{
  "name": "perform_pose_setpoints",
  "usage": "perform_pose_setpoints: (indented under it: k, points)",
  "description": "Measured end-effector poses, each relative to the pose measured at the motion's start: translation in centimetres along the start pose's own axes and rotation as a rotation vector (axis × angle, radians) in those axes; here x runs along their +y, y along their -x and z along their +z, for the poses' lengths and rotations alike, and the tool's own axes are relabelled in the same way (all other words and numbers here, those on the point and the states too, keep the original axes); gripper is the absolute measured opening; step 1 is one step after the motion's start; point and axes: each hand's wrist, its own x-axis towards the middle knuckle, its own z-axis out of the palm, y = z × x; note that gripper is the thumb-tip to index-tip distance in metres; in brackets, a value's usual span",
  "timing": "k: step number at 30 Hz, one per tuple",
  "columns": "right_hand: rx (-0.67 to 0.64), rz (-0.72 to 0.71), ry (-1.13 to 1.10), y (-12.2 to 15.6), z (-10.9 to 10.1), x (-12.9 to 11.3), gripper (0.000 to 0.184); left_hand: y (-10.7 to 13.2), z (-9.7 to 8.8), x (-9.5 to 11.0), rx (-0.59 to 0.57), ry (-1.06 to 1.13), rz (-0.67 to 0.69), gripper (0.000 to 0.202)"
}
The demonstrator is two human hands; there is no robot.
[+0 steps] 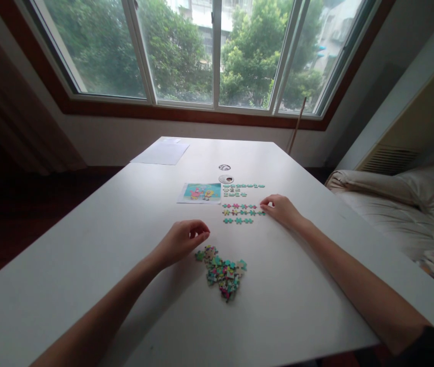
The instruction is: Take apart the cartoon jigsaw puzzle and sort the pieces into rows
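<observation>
My right hand (280, 210) is at the right end of a row of jigsaw puzzle pieces (236, 206), fingertips pinched on a puzzle piece there. More rows of pieces lie above and below that one, such as the bottom row (238, 220). Hovering at the upper left of a loose heap of puzzle pieces (222, 275), my left hand (184, 239) has its thumb and fingers curled together; whatever is between the tips is too small to make out. Left of the rows lies a picture sheet (201, 192) with colourful cartoon figures.
Two small round discs (225, 179) lie beyond the rows on the white table (125, 229). White papers (161, 153) rest at the far left corner. A cushioned seat (392, 204) stands to the right, and a window (217, 61) is ahead.
</observation>
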Motion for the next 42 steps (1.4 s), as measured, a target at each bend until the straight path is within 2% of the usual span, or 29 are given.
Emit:
perform_pose_setpoints:
  k: [6, 12, 16, 21, 24, 29, 33, 37, 42]
  points:
    - [0.032, -0.06, 0.022, 2.2, -1.4, -1.9, 0.013, 0.6, -0.6, 0.2, -0.191, -0.078, 0.184, 0.02]
    - [-0.086, -0.297, -0.008, 4.0, -1.6, -6.3, 0.013, 0.8, -0.3, 0.2, -0.272, -0.073, 0.196, 0.021]
    - [-0.138, -0.414, -0.018, 4.7, -1.6, -9.5, 0.014, 0.8, -0.1, 0.4, -0.232, -0.033, 0.225, 0.015]
    - [-0.125, -0.408, -0.097, 5.1, -1.3, -11.7, 0.016, 0.6, 0.5, 1.2, -0.113, 0.059, 0.199, 0.011]
    - [-0.098, -0.373, -0.19, 5.2, -1.1, -12.1, 0.016, 0.6, 1.3, 1.5, -0.045, 0.05, 0.204, 0.009]
    - [-0.055, -0.306, -0.27, 5.2, -0.9, -12.4, 0.018, 0.8, 2.3, 1.7, 0.022, -0.14, 0.303, 0.007]
    - [-0.043, -0.297, -0.307, 5.3, -0.8, -12.4, 0.019, 0.9, 2.3, 2.2, 0.053, -0.217, 0.421, 0.01]
    - [-0.053, -0.306, -0.312, 5.3, -0.7, -12.5, 0.019, 0.8, 2.3, 2.4, 0.137, -0.267, 0.53, 0.013]
    - [-0.049, -0.317, -0.301, 5.3, -0.8, -12.6, 0.019, 0.9, 2.4, 2.5, 0.163, -0.311, 0.573, 0.013]
